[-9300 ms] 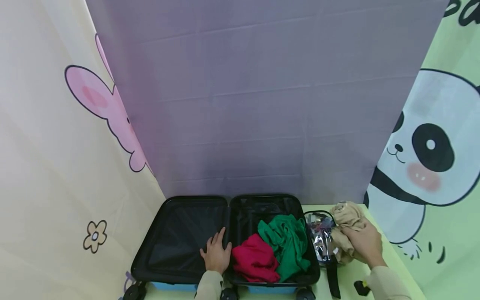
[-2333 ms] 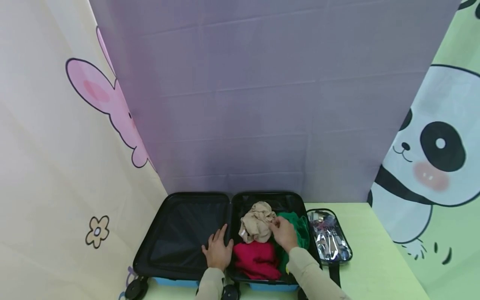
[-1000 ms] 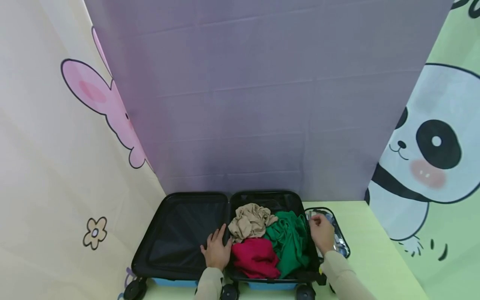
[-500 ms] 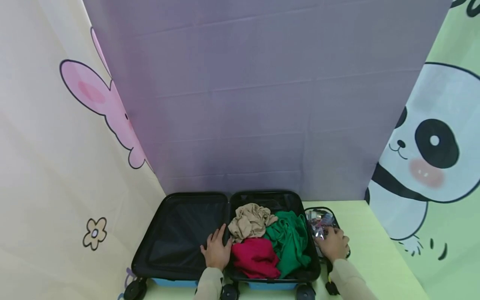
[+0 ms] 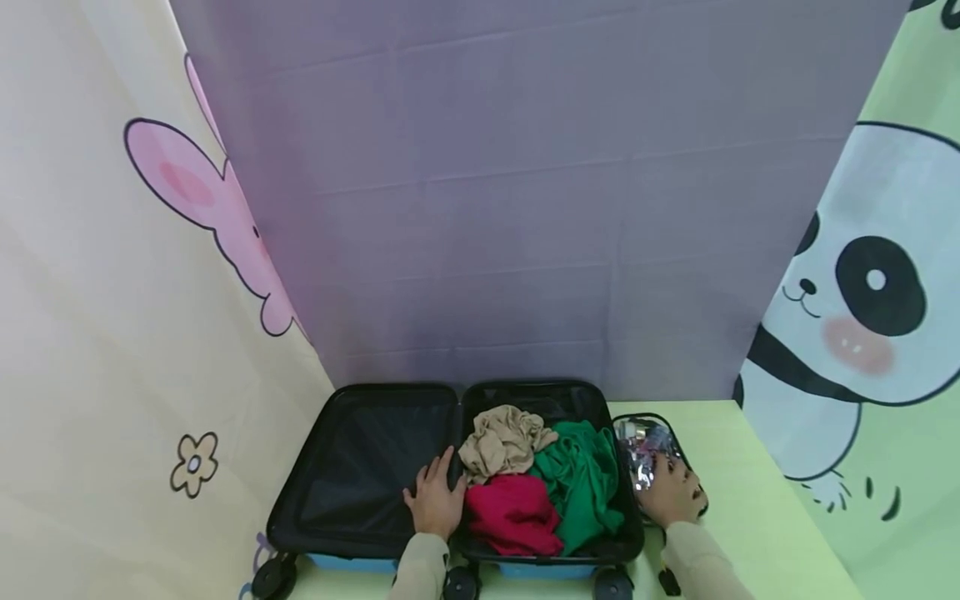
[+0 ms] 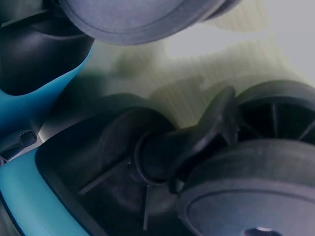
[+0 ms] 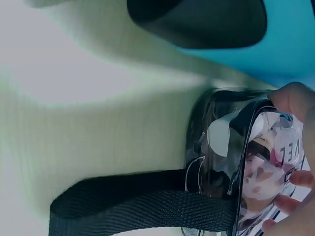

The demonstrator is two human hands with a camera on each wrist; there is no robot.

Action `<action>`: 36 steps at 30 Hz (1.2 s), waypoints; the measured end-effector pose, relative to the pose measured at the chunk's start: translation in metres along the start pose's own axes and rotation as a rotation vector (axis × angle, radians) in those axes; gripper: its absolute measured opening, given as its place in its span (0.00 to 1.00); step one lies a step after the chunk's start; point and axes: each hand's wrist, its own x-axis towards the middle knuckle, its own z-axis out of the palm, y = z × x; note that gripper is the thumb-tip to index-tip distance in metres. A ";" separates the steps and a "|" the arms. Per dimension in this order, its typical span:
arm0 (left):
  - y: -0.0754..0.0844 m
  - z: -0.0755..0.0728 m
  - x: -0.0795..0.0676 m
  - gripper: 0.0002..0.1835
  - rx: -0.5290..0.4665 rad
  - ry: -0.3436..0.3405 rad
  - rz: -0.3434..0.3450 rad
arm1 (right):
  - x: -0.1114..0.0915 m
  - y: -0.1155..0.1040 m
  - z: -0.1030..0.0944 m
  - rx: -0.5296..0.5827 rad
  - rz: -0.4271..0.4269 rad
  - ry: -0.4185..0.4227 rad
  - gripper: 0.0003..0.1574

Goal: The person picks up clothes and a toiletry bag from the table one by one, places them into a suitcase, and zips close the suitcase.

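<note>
An open suitcase [image 5: 360, 479] lies with both black-lined halves spread flat. My left hand [image 5: 435, 500] rests with spread fingers on the inner edge of the left half. In the right half are a beige garment [image 5: 504, 442], a red garment [image 5: 512, 515] and a green garment [image 5: 581, 483], all crumpled. Just right of the suitcase lies a clear toiletry bag [image 5: 645, 454] with black trim. My right hand [image 5: 670, 492] grips this bag, its thumb at the edge nearest the suitcase and its fingertips over the clear top. The left wrist view shows only suitcase wheels [image 6: 251, 191], not the hand.
The suitcase's wheels [image 5: 461, 583] and blue shell [image 5: 352, 565] face the front of the pale table [image 5: 757, 492]. A black strap [image 7: 142, 206] trails from the toiletry bag. Behind stands a grey-purple curtain [image 5: 480, 208], with printed cloth on both sides.
The beige garment has gone from the table beside the bag into the suitcase's right half. My right hand has left it and moved right onto the toiletry bag. My left hand has stayed put.
</note>
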 end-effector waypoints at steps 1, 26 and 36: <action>0.000 0.000 0.000 0.32 -0.001 -0.002 -0.004 | 0.001 0.001 -0.001 0.000 -0.002 0.001 0.52; -0.001 0.002 0.001 0.32 0.011 0.003 -0.012 | -0.005 0.019 -0.011 -0.100 0.011 -0.097 0.84; 0.001 0.001 0.001 0.32 0.003 -0.006 -0.016 | -0.005 0.031 -0.001 -0.174 -0.088 0.000 0.76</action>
